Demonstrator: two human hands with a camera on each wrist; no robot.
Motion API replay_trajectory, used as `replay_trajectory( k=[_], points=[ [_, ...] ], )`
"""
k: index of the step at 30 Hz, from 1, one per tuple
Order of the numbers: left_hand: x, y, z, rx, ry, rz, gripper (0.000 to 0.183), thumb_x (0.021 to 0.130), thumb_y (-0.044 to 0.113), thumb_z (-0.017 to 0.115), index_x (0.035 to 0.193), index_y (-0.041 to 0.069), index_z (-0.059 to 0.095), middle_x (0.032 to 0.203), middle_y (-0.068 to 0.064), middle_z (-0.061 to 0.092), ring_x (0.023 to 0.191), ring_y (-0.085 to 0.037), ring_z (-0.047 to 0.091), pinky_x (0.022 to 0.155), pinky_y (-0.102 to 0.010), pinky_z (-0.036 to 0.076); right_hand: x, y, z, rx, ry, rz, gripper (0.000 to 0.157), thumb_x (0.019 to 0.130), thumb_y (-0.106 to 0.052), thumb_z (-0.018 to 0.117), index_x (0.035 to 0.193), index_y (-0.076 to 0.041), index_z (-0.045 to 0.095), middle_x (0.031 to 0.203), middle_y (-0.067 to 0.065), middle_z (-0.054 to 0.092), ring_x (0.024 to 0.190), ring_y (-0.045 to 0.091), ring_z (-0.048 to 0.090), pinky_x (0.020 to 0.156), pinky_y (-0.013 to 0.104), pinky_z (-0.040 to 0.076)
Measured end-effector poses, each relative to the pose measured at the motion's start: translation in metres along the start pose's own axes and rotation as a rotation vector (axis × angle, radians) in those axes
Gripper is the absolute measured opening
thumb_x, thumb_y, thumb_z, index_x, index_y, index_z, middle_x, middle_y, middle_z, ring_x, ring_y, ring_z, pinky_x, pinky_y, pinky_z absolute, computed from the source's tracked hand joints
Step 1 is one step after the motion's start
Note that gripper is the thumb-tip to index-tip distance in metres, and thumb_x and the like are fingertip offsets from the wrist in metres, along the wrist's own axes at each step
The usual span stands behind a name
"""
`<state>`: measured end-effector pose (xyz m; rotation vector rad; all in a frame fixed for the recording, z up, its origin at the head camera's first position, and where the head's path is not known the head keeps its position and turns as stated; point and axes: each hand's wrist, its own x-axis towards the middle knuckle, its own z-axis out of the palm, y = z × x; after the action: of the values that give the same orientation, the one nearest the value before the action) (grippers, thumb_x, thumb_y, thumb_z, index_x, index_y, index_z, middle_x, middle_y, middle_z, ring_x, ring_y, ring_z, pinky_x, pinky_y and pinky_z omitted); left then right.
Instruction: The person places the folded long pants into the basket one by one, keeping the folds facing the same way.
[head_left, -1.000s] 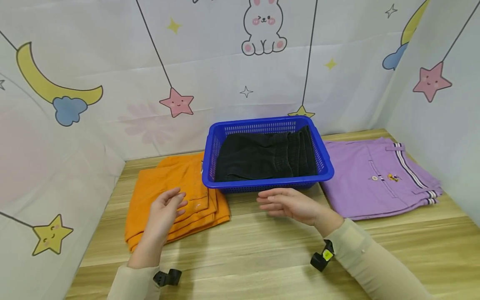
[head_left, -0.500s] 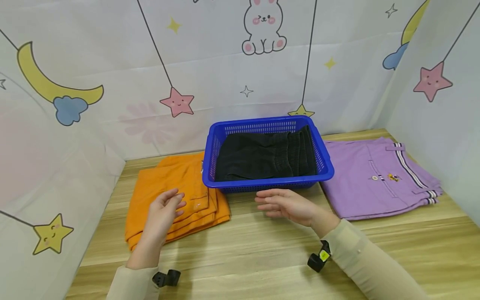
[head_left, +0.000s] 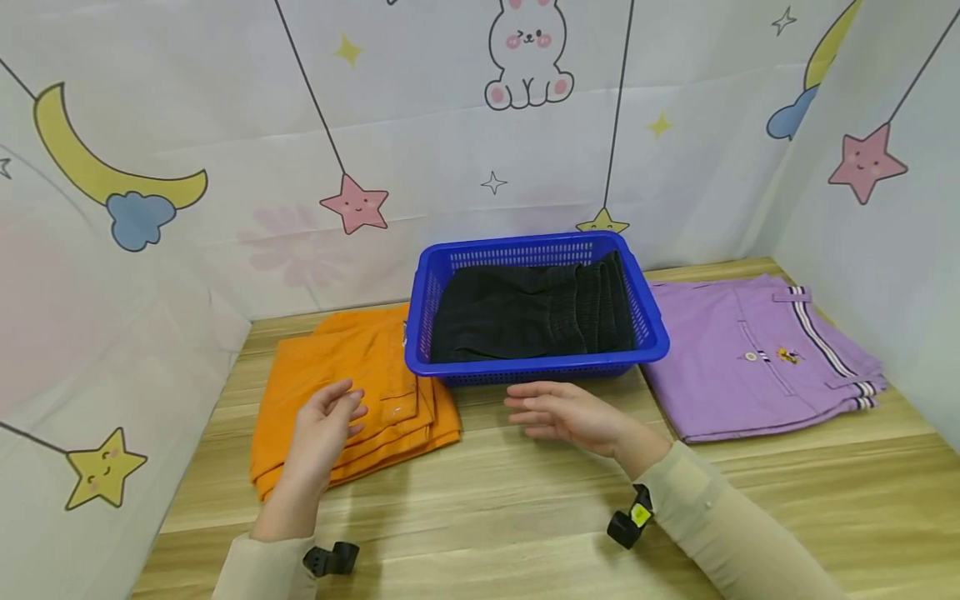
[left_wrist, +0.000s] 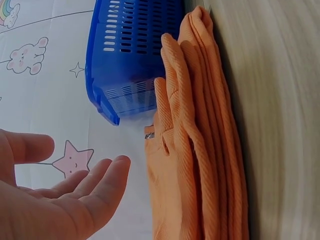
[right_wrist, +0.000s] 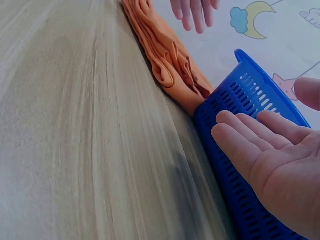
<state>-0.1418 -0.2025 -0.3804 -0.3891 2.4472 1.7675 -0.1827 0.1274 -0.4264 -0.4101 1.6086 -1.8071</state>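
Note:
My left hand (head_left: 321, 429) hovers over the folded orange trousers (head_left: 337, 358), its fingers loosely bent around nothing. In the left wrist view a gap shows between that hand and the layered orange trousers (left_wrist: 195, 150). My right hand (head_left: 573, 417) is held in front of the blue basket (head_left: 540, 367), above the wooden table, fingers relaxed and holding nothing. Folded black trousers (head_left: 510, 312) with a gathered waistband lie inside the basket. The right wrist view has the palm of the right hand (right_wrist: 280, 160) beside the perforated wall of the basket (right_wrist: 240, 185).
Folded purple trousers (head_left: 742, 358) with a striped waistband lie to the right of the basket. The wooden table (head_left: 480, 508) runs up to a printed cloth backdrop (head_left: 427, 108) behind and at both sides. The basket's left edge meets the orange trousers.
My right hand has drifted slightly left and toward me. The left hand has shifted a little the same way. The basket and the trousers have stayed where they were.

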Motion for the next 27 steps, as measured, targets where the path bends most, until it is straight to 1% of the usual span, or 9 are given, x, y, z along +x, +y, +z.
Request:
replay_trajectory(
  k=[5,10,17,27],
  points=[
    [0.0001,-0.0013,-0.0012,0.002,0.002,-0.007,0.052,0.101,0.028,0.039,0.146,0.004,0.028,0.143,-0.017,0.042,0.123,-0.029,0.049,0.098,-0.038,0.048,0.0022,0.0028,0.0014,-0.001,0.003,0.012,0.06,0.099,-0.024,0.047,0.145,0.007,0.026,0.148,0.028,0.029,0.131,0.036,0.043,0.108,0.047,0.038],
    [0.0003,-0.0027,-0.003,0.004,0.006,-0.011,0.052,0.101,0.029,0.039,0.146,0.005,0.029,0.143,-0.017,0.042,0.124,-0.029,0.048,0.099,-0.04,0.047,0.0039,0.0055,0.0024,0.011,0.013,0.018,0.057,0.099,-0.022,0.046,0.145,0.007,0.027,0.148,0.028,0.03,0.131,0.037,0.043,0.108,0.048,0.037],
    [0.0004,-0.0044,-0.0049,0.029,0.017,-0.013,0.054,0.1,0.031,0.041,0.147,0.005,0.029,0.143,-0.018,0.042,0.124,-0.031,0.049,0.1,-0.044,0.046,0.0063,0.0068,0.0052,0.021,0.015,0.023,0.055,0.099,-0.02,0.044,0.145,0.006,0.028,0.149,0.027,0.03,0.132,0.039,0.041,0.108,0.05,0.036],
    [-0.0002,-0.006,-0.0071,0.036,0.034,-0.028,0.055,0.1,0.032,0.041,0.147,0.005,0.029,0.143,-0.018,0.042,0.123,-0.031,0.048,0.099,-0.044,0.046,0.0092,0.009,0.0083,0.032,0.013,0.038,0.055,0.099,-0.02,0.044,0.145,0.005,0.027,0.149,0.027,0.029,0.132,0.038,0.041,0.108,0.049,0.036]
  ],
)
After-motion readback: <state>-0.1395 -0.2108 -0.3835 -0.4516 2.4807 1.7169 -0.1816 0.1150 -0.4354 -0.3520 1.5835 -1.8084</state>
